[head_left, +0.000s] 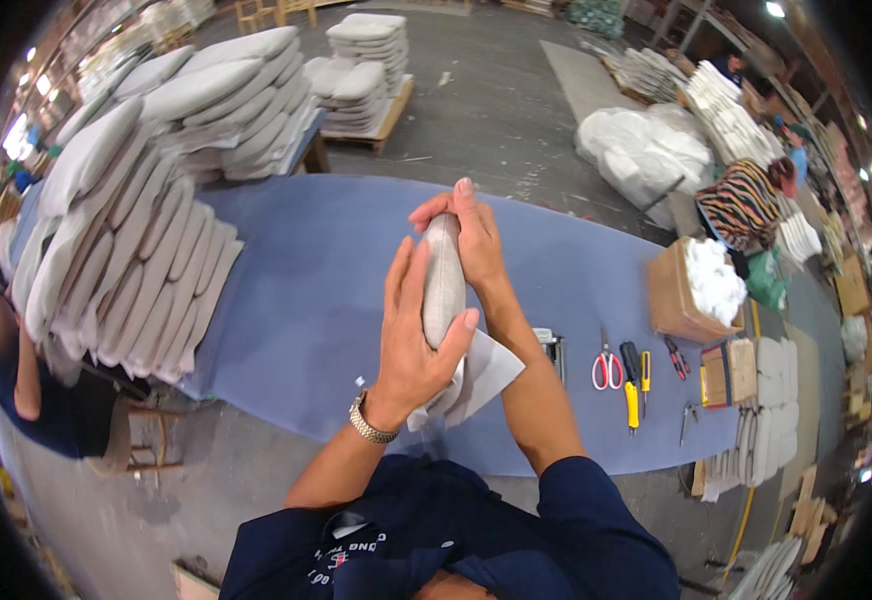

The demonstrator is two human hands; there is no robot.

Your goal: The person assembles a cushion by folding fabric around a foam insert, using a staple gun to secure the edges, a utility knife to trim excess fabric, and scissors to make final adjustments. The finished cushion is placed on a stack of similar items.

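A grey upholstered cushion (445,285) with a seam along its edge is held up on its narrow side above the blue table (301,290). My left hand (408,330) lies along its left face, thumb across the near end. My right hand (474,240) presses the right face toward the far end, fingers bent over the top. Between them the two hands grip the cushion. A loose white flap (486,378), cloth or paper, hangs from the near end beside my right forearm. The cushion's underside is hidden.
Tall stacks of grey cushions (126,240) crowd the table's left end. To the right lie red-handled scissors (607,370), a yellow cutter (632,400), a screwdriver (645,372), pliers (677,357) and a metal stapler-like tool (550,352). A cardboard box (678,298) holds white stuffing. Other people work nearby.
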